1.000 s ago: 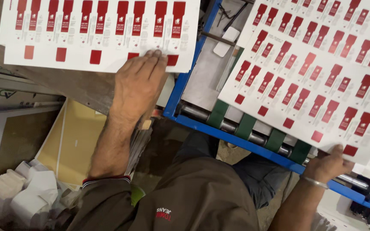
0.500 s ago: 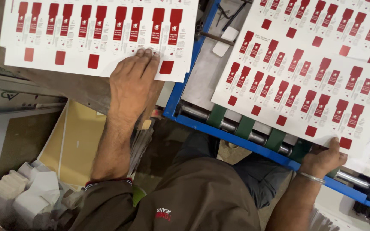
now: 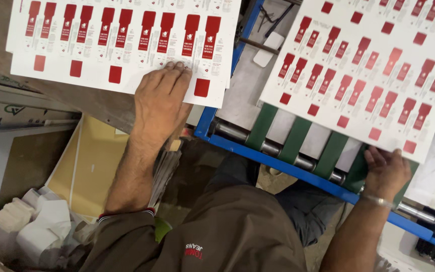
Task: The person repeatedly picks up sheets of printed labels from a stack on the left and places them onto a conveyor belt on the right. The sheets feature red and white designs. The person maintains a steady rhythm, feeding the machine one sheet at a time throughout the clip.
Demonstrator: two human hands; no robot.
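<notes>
Landmark: the blue feeder frame (image 3: 278,161) with its green belts (image 3: 294,141) and steel rollers; every place below is read from it.
Left hand (image 3: 159,98): I see it laid palm down, fingers (image 3: 179,70) stretched flat and released, pressing the near edge of the left sheet stack; nothing is gripped.
Right hand (image 3: 386,171): at the frame's near right end, fingers curled over the lower edge of the right sheet, pinching that edge.
Left sheet stack (image 3: 122,40): on the bench left of the frame, white card printed with a row of tall red carton blanks and small red squares below; edges roughly squared.
Right sheet (image 3: 373,70): lying across the belts above the frame's rail, angled, white with slanting rows of the same red blanks.
Progress: I judge one sheet sits on the feeder in hand while the pile on the bench waits; how many sheets remain I cannot tell.
Yellow board (image 3: 89,166): below the bench, left of the frame, flat and plain.
White folded cartons (image 3: 31,226): heaped far lower left of the frame.
</notes>
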